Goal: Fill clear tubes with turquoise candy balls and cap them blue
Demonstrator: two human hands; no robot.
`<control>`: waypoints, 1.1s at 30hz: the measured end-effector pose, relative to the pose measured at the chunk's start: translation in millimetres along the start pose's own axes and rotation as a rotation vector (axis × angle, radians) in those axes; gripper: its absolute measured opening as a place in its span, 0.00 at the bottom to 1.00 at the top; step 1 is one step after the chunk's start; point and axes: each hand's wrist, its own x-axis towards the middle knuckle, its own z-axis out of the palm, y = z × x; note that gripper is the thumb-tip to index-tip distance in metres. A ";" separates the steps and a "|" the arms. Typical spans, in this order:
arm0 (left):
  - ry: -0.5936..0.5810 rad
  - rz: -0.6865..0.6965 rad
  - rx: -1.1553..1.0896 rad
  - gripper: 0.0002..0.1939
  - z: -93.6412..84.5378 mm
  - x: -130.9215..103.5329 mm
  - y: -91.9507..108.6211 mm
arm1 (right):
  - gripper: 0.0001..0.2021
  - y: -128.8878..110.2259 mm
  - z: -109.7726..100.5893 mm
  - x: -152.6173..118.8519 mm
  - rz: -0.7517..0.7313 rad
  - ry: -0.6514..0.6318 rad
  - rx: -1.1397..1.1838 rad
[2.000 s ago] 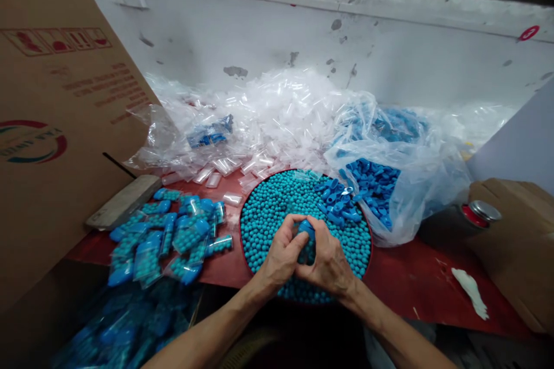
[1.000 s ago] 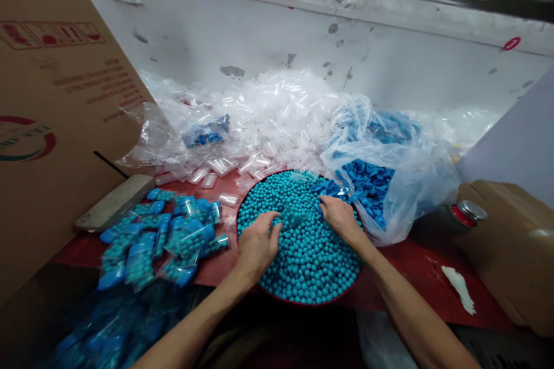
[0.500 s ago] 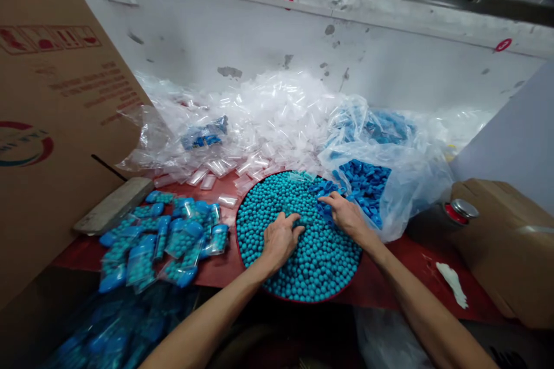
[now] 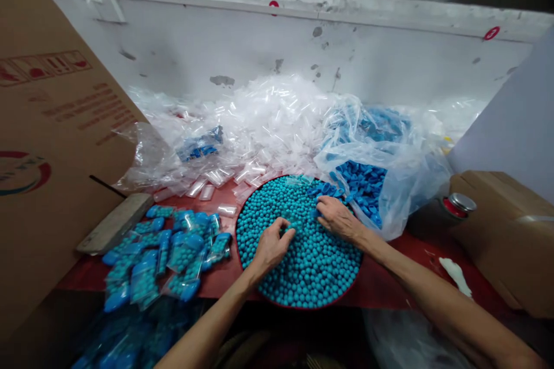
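– While both hands are seen over the red-rimmed basin (image 4: 308, 306), which one is to be logged nearer the blue caps (image 4: 325, 189)?

– Right hand (image 4: 338, 217). Loose caps are heaped on the teal beads (image 4: 322, 265) at the basin's far right; they are found just past the right fingertips, away from the body. More caps are bagged in the clear plastic bag (image 4: 400, 198), just outside the rim.

– Left hand (image 4: 272, 246)?

– Placed lower and further left, over the middle of the beads. By it, the caps can only be reached diagonally, up and to the right, past the right fingertips.

– Long axis of a cap?

– Cannot be read; they are jumbled, pointed every way.

– Finger state?

– Right: fingers curled down, palm turned inward; a bit of blue is glimpsed at the tips, but whether a cap is pinched cannot be told. Left: thumb and forefinger bent toward each other, a slight gap between; something clear may be gripped, cannot be confirmed. Hands are set apart, not touching.

– Anything else?

– Filled packets (image 4: 186, 248) are piled left of the basin, nearer the left hand; clear sleeves (image 4: 277, 120) are heaped behind, well beyond both.
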 end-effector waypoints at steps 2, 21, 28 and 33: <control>0.005 -0.012 -0.049 0.09 -0.6 1.5 -2.1 | 0.07 -9.1 4.5 4.0 0.094 0.050 0.131; -0.159 -0.134 -0.618 0.15 -6.6 4.5 -2.5 | 0.12 -37.9 -3.7 -0.3 0.141 0.249 0.876; -0.168 -0.189 -0.661 0.18 -12.2 3.2 -0.8 | 0.11 -36.2 -9.2 -4.4 0.225 0.257 0.927; -0.182 -0.169 -0.754 0.26 -6.3 0.4 9.7 | 0.11 -51.5 -10.6 1.8 0.266 0.264 1.029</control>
